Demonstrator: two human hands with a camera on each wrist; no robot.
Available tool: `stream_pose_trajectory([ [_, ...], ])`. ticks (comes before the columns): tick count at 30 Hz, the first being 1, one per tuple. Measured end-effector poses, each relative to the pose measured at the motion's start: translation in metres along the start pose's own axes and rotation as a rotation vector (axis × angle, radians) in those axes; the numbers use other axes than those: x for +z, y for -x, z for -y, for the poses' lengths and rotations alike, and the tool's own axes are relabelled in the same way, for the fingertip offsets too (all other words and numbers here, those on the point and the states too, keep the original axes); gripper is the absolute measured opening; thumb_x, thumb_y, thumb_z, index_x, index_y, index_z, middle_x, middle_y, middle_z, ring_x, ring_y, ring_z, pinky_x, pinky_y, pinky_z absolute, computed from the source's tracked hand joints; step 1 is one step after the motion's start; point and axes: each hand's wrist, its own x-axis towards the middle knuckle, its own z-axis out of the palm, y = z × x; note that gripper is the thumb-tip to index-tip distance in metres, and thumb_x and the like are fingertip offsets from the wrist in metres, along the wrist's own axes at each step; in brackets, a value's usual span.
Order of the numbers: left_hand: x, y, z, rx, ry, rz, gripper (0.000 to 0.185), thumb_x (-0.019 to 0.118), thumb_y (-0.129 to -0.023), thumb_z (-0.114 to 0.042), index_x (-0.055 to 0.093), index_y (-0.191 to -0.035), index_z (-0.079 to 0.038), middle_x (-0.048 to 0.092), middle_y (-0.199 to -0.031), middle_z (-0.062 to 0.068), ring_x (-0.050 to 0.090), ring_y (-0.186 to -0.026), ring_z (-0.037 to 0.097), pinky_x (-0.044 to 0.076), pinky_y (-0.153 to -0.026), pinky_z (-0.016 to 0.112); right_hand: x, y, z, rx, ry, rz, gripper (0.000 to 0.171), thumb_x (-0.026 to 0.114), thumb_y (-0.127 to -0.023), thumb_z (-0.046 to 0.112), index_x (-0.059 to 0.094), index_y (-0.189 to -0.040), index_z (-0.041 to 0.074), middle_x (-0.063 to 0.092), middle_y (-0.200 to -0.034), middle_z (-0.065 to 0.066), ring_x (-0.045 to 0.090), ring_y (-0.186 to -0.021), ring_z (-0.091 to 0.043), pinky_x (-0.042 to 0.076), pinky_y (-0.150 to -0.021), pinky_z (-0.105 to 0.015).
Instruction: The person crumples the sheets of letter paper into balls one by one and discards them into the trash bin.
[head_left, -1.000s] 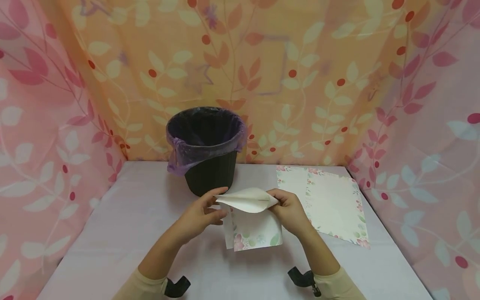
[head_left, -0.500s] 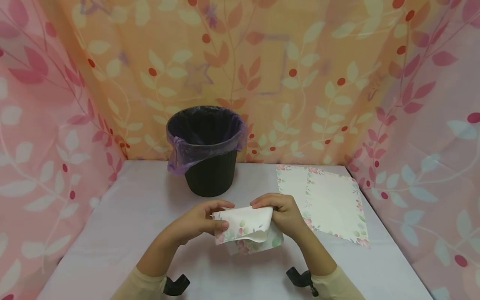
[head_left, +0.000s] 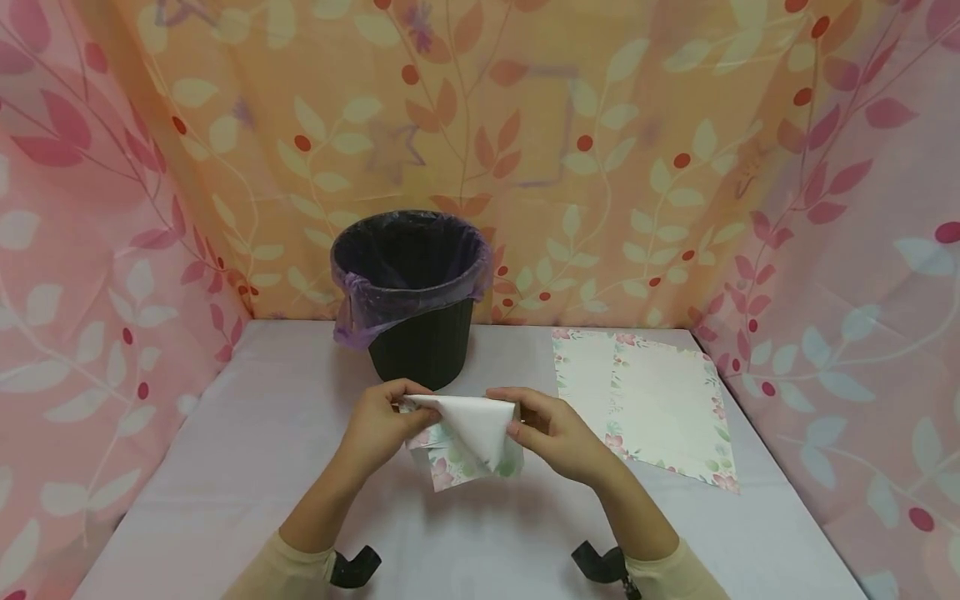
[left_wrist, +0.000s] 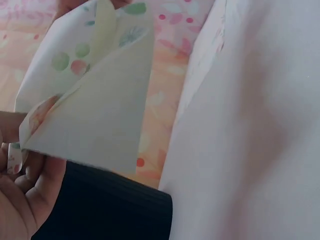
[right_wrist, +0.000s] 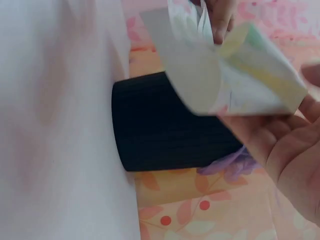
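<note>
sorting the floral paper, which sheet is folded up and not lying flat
The floral sheet held between the left hand and right hand, before the bin. The other sheets lie flat on the table.

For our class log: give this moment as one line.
left hand: pinches folded paper | right hand: pinches it | bin: behind | sheets: flat, right

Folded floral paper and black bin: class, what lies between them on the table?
Nothing: in the head view, only bare table separates the folded floral paper from the black bin.
</note>
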Motion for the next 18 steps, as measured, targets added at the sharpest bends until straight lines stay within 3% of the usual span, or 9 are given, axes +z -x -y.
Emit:
stream_pose_trajectory([
  [5,0.006,0.004,-0.001,0.023,-0.033,-0.051,0.017,0.09,-0.076,-0.019,0.08,-0.088,-0.025,0.072,-0.084,0.0,0.058,-0.071,0.021,0.05,-0.052,0.03,0.009,-0.001,0.001,0.057,0.075,-0.113,0.041,0.078,-0.093,0.022,0.065,-0.131,0.025,0.069,-0.123,-0.003,0.073,-0.093,-0.019,0.061,-0.078,-0.031],
  [9,0.015,0.008,-0.001,0.029,-0.011,-0.071,0.017,0.089,-0.076,-0.015,0.08,-0.086,-0.025,0.07,-0.081,0.001,0.06,-0.068,0.019,0.052,-0.052,0.029,0.016,-0.002,-0.001,0.059,0.126,-0.265,0.027,0.081,-0.089,0.011,0.074,-0.11,0.027,0.075,-0.107,0.003,0.071,-0.08,-0.016,0.061,-0.067,-0.03],
  [14,0.026,0.014,-0.001,0.064,0.058,-0.093,0.016,0.087,-0.079,-0.012,0.08,-0.085,-0.026,0.071,-0.084,0.0,0.06,-0.069,0.018,0.051,-0.053,0.026,0.018,-0.003,-0.002,0.055,0.128,-0.398,0.027,0.079,-0.085,-0.002,0.08,-0.088,0.024,0.078,-0.094,0.006,0.072,-0.08,-0.015,0.059,-0.064,-0.028],
  [18,0.033,0.019,-0.006,0.092,0.155,-0.046,0.02,0.085,-0.084,-0.012,0.082,-0.101,-0.023,0.075,-0.094,0.002,0.064,-0.068,0.015,0.054,-0.056,0.024,0.013,-0.004,-0.004,0.105,0.081,-0.49,0.023,0.081,-0.082,-0.002,0.082,-0.083,0.021,0.078,-0.089,0.004,0.069,-0.077,-0.015,0.055,-0.061,-0.024],
])
